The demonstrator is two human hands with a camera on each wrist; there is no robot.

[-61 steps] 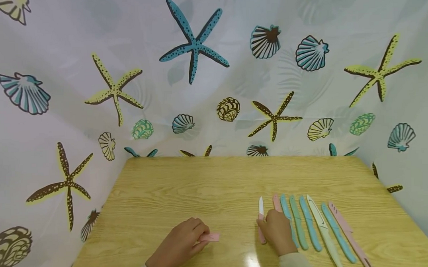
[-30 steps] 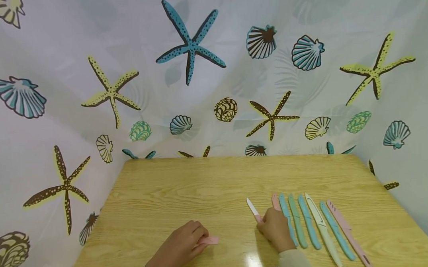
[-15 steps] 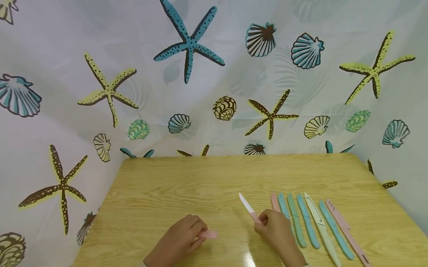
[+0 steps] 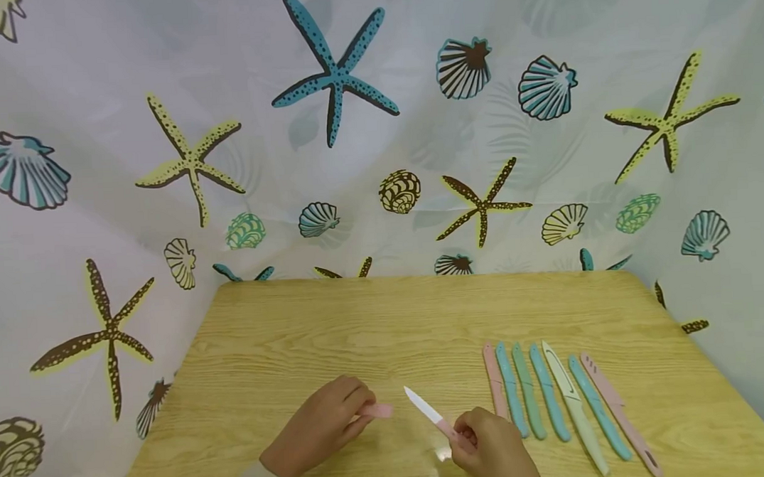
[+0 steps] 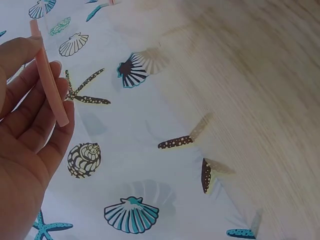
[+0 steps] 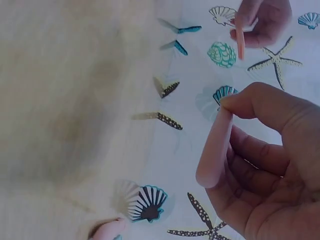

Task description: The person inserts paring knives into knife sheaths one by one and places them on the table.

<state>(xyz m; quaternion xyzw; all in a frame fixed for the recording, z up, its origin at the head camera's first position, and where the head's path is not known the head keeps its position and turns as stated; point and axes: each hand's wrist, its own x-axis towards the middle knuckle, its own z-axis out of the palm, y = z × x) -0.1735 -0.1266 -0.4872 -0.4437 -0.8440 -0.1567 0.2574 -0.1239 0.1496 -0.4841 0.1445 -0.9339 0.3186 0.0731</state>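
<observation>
Between thumb and fingers my left hand point(image 4: 326, 420) holds a slim pink knife sheath point(image 4: 381, 410), its far end sticking out to the right. The left wrist view shows this sheath point(image 5: 50, 82) edge-on along the fingers. My right hand point(image 4: 493, 443) pinches a small paring knife point(image 4: 425, 406) by its pink handle. Its bare white blade points up and left, the tip a short gap from the sheath's end. In the right wrist view the handle point(image 6: 214, 152) lies under the thumb and against the curled fingers, and the left hand point(image 6: 270, 25) shows beyond.
On the wooden table point(image 4: 334, 326), a row of sheathed knives lies to the right: a pink one point(image 4: 494, 376), blue and green ones, a cream one point(image 4: 572, 394) and a longer pink one point(image 4: 609, 392). A shell-and-starfish curtain point(image 4: 377, 125) encloses the table's back and sides.
My right hand has raised the paring knife, turned its tip leftward and brought it left, away from the row, nearer the sheath. My left hand has barely moved.
</observation>
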